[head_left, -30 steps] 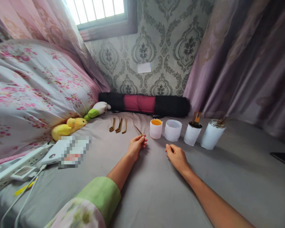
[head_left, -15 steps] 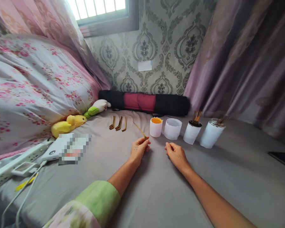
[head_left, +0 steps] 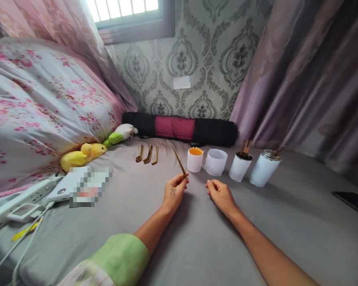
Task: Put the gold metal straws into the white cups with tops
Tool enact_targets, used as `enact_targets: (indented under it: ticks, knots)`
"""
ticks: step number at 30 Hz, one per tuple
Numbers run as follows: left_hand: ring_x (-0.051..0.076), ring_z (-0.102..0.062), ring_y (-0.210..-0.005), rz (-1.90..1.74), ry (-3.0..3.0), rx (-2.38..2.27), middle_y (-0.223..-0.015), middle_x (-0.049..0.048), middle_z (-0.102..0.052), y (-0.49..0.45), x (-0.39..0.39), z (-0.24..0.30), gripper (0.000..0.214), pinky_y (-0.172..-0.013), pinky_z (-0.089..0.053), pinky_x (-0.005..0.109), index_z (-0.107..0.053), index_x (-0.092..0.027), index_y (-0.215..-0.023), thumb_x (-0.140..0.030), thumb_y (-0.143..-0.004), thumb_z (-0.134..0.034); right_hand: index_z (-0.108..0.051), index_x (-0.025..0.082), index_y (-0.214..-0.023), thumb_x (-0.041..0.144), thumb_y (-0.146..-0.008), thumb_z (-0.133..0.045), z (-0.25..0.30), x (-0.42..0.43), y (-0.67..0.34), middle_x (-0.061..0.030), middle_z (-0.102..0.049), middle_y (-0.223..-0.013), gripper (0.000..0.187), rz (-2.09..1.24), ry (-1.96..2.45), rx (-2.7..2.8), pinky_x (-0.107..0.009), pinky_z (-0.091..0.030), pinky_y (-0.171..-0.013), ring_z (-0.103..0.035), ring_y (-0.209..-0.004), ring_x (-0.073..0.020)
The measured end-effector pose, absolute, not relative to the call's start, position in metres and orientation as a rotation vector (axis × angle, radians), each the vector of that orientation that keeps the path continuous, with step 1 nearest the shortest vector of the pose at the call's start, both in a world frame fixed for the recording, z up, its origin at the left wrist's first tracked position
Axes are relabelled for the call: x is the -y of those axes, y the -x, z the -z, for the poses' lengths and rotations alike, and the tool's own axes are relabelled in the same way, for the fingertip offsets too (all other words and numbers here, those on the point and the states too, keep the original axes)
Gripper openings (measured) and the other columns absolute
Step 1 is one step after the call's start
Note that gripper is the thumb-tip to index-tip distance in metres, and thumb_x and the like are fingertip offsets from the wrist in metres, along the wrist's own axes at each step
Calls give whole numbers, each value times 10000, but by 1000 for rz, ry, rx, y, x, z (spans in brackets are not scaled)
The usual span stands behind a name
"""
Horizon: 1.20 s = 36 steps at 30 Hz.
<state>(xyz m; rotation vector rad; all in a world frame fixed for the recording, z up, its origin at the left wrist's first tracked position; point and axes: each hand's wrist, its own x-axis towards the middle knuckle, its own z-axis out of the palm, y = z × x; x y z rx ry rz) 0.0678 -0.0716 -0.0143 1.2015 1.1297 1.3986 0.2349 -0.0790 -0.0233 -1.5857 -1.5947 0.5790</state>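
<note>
Pinched in my left hand (head_left: 174,193) is a thin brownish-gold stick (head_left: 179,161), which points up and away to the left. My right hand (head_left: 221,195) is closed a little to the right, its fingers curled, and whatever they hold, if anything, is hidden. Just beyond my hands stand a white-wrapped cup with an orange inside (head_left: 195,162) and a wider whitish cup (head_left: 216,163). Farther right are a white-wrapped can with several sticks (head_left: 240,169) and a taller white-wrapped jar (head_left: 262,172). Several bent gold-brown sticks (head_left: 148,155) lie in small groups left of the cups.
A black and maroon roll (head_left: 174,128) lies along the wall. To the left are a yellow plush toy (head_left: 83,156), a green-and-white plush toy (head_left: 121,134), a white box-like device (head_left: 67,186) and a power strip (head_left: 20,202) with cables. A dark flat object (head_left: 352,202) rests far right.
The stick in my left hand has swung to a steeper angle, its far end higher. My right hand has barely moved. The view has shifted slightly.
</note>
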Motion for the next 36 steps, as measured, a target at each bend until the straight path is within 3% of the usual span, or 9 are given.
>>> enact_targets:
  ticks: [11,36]
  knots:
    - [102,-494,-639,-1440,-1608,-1143,-749,37,-591,-68,75,22,280,-609,-411,221,-641,-160,-952,-296,-761,-488,-589,158,-755,452,-784,-376,24,80,-236,-3,-539,-529,364,-644,1505,1574,-209,-334,-444,-454,-432,-101]
    - [111,-526,-784,-1363,-2222,-1349,-867,34,-591,-65,86,15,265,-689,-406,207,-608,-229,-974,-249,-844,-378,-582,147,-893,395,-784,-430,15,85,-232,-21,-559,-640,311,-658,1319,1483,-218,-392,-485,-482,-499,-102]
